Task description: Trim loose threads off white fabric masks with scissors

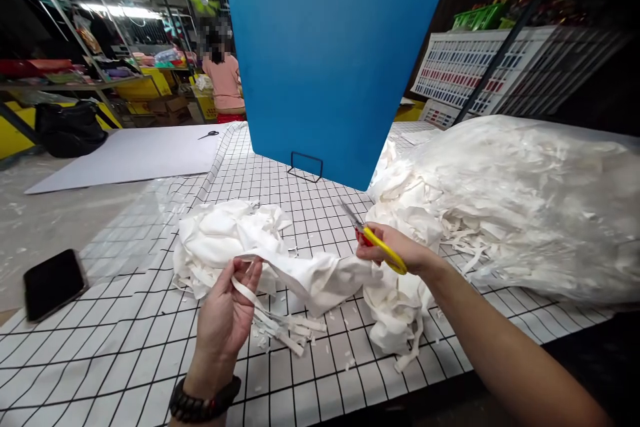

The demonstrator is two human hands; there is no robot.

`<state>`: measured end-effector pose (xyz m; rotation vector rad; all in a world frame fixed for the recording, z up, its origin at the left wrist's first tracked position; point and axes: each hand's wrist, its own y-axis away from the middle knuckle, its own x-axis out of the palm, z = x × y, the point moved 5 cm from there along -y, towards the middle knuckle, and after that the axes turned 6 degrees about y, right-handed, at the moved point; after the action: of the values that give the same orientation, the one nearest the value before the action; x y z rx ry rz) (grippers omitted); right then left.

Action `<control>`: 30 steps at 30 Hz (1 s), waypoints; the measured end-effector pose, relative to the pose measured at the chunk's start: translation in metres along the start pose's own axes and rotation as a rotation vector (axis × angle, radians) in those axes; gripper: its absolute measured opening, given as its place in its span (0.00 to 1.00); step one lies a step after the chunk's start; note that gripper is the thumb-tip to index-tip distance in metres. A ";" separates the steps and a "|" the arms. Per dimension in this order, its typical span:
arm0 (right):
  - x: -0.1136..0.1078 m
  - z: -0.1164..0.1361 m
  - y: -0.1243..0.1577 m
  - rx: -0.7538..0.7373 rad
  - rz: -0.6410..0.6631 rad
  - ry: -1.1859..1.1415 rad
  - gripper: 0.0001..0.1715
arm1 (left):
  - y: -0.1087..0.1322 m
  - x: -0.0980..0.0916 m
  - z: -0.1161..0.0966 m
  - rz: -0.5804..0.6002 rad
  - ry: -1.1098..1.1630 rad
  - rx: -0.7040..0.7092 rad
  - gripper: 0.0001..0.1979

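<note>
My left hand (225,313) is closed on a white fabric strip (270,310) that hangs down from a stretched piece of white cloth (320,277). My right hand (395,250) grips yellow-and-red handled scissors (370,235), blades pointing up and left, and also pinches the other end of the cloth. A crumpled heap of white fabric (225,233) lies just behind my left hand. More white strips (400,320) trail below my right hand. A dark beaded bracelet circles my left wrist.
A black-gridded white sheet (125,347) covers the table. A big clear bag of white scraps (525,207) fills the right. A blue board (330,60) stands upright behind. A black phone (54,283) lies at left, spare scissors (209,135) on a white board. A person stands far back.
</note>
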<state>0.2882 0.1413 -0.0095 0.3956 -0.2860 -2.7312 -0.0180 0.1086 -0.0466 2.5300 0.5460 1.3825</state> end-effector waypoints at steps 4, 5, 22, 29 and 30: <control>0.003 -0.026 -0.005 0.123 0.118 0.105 0.25 | -0.019 -0.006 -0.010 -0.043 -0.087 0.085 0.11; 0.005 -0.031 -0.005 0.120 0.129 0.110 0.25 | -0.022 -0.009 -0.013 -0.028 -0.180 0.097 0.10; 0.029 -0.045 -0.021 -0.042 -0.160 0.339 0.16 | 0.071 0.004 0.109 0.415 -0.523 -0.609 0.18; 0.050 0.011 0.018 -0.136 -0.041 -0.102 0.22 | 0.069 0.027 0.148 0.161 0.105 -0.673 0.15; 0.056 0.019 0.024 -0.140 -0.019 -0.187 0.23 | 0.070 0.032 0.149 0.161 0.180 -0.693 0.15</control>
<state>0.2399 0.1008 0.0014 0.1052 -0.1379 -2.7893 0.1388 0.0574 -0.0779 1.9283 -0.1166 1.5239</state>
